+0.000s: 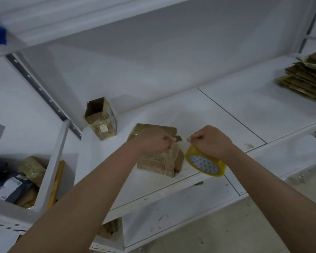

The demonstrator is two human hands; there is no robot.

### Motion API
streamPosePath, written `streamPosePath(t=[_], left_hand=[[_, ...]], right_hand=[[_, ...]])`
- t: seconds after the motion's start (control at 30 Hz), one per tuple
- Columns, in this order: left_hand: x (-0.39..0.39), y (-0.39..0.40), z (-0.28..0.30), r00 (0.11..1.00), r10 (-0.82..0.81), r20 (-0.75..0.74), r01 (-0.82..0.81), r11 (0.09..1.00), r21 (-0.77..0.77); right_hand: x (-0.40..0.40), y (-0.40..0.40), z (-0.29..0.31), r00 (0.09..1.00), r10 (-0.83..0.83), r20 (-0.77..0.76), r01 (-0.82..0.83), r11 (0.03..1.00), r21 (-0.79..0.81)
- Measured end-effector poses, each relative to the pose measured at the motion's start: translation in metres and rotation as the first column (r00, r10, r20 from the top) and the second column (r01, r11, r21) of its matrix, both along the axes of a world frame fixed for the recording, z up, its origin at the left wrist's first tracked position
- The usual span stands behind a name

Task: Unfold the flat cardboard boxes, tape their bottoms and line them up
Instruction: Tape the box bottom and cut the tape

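White shelving fills the view, its middle shelf [199, 110] carrying the work; at far left one finished box [100, 121] stands upright, seemingly taped; near centre the left hand [151, 141] is clenched on the box being taped [159, 161], pinching what looks like the tape end; the right hand [210, 141] grips the yellow tape roll [205, 164]; far right, a stack of flat boxes [305, 79] awaits, so most work seems left.

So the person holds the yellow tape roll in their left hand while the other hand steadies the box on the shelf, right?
Not quite: the head view shows the tape roll in the right hand. The left hand steadies the box on the shelf.
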State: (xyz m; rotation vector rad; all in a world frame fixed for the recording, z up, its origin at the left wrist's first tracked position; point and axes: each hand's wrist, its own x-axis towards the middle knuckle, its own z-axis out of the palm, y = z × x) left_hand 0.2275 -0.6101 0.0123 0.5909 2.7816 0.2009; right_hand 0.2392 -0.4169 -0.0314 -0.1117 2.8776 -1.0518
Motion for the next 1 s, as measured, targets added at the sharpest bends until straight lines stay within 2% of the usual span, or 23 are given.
streamPosePath(t=[0.1, 0.2, 0.23, 0.33, 0.47, 0.57, 0.73, 1.0], left_hand=[[-0.004, -0.014, 0.0, 0.998, 0.024, 0.064, -0.03, 0.994, 0.106], [-0.01, -0.026, 0.005, 0.986, 0.097, 0.136, -0.121, 0.976, 0.182], [-0.011, -0.027, 0.008, 0.988, 0.126, 0.086, -0.143, 0.961, 0.238], [-0.016, -0.011, 0.005, 0.948, 0.229, -0.221, -0.151, 0.934, 0.322], [-0.011, 0.024, -0.027, 0.878, 0.373, -0.3, -0.305, 0.919, 0.251], [-0.009, 0.027, -0.046, 0.845, 0.351, -0.403, -0.285, 0.934, 0.216], [-0.012, 0.023, -0.047, 0.856, 0.348, -0.383, -0.266, 0.93, 0.252], [-0.017, 0.017, -0.048, 0.884, 0.316, -0.344, -0.234, 0.937, 0.259]], right_hand=[[-0.005, -0.003, -0.004, 1.0, -0.024, 0.007, 0.025, 0.998, -0.064], [-0.008, 0.004, -0.008, 0.999, -0.046, 0.017, 0.047, 0.999, -0.018], [-0.008, 0.006, -0.01, 0.998, -0.053, 0.023, 0.053, 0.999, -0.012], [-0.008, 0.007, -0.015, 0.997, -0.059, 0.045, 0.062, 0.996, -0.063], [-0.008, 0.004, -0.019, 0.997, -0.049, 0.06, 0.053, 0.995, -0.08], [-0.007, 0.005, -0.022, 0.992, -0.042, 0.122, 0.053, 0.995, -0.085], [-0.011, 0.003, -0.025, 0.984, -0.03, 0.174, 0.044, 0.996, -0.079], [-0.014, -0.001, -0.021, 0.998, -0.058, 0.033, 0.051, 0.98, 0.191]])
